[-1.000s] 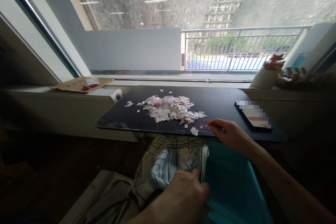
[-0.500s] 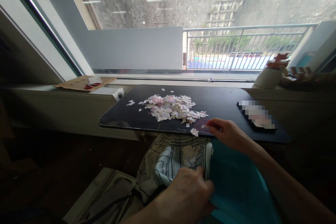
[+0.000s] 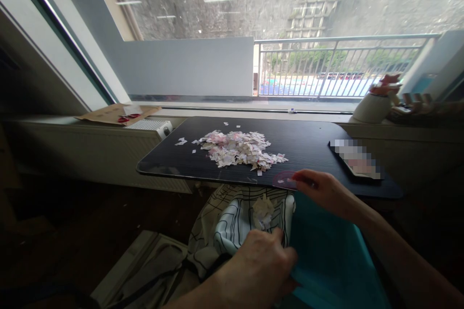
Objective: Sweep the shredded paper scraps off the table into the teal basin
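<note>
My right hand is closed on the edge of a round, see-through pink sheet, held at the near edge of the dark table. A couple of small white paper scraps show on or under it. Lower down, my left hand is closed beside white cloth with black lines; its fingertips seem to pinch the cloth's right edge, though they are partly hidden. On that cloth lies a clump of paper scraps. A larger pile of torn paper covers the middle of the table.
The dark tabletop stands before a window. At its right lies a flat, blurred-out object. A teal bin or bag is below my right forearm. A radiator and a brown envelope are at the left; a white pot sits right.
My right hand and the pink sheet have shifted a little right and nearer to me. The scrap cluster by the table's near edge has left its spot. My left hand has hardly moved.
</note>
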`<state>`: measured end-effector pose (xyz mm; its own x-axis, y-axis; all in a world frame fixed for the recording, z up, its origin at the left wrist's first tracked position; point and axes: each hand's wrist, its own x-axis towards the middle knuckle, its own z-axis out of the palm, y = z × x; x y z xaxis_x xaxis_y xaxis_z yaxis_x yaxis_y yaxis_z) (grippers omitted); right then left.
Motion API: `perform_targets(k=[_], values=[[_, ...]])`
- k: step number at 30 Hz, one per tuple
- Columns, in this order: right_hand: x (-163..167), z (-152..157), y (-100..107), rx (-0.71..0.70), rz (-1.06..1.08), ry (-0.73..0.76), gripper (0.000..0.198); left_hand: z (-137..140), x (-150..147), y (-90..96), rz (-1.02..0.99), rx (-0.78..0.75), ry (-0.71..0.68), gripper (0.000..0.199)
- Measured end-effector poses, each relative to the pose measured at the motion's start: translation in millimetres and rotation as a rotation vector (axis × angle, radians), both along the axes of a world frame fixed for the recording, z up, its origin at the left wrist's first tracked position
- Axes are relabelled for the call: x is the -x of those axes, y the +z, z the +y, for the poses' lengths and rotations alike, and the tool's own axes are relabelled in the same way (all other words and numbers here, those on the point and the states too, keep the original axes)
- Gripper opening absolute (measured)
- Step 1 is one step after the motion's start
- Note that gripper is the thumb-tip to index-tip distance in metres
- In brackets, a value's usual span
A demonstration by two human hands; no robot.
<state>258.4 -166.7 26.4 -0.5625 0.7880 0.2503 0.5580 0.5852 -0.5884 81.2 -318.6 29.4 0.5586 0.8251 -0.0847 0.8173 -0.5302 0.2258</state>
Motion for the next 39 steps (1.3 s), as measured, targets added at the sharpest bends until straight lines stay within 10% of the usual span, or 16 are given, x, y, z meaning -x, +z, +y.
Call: perform_targets(k=[13,23,39], values=[[-4.3,-13.1,3.5,-0.084,-0.026,-0.168,0.023,-0.9,8.9,3.4,-0.013,-0.023,0.062,0.02],[34.3,-2.9,13.9,-0.053,-0.016,-0.024,0.026,-9.0,25.3,11.2,0.001,0.032,0.117,0.016],[38.2,6.7,15.8,-0.09,-0.128,0.001,0.023,-33.1,87.1,6.9,0.081,0.182,0.471,0.015]])
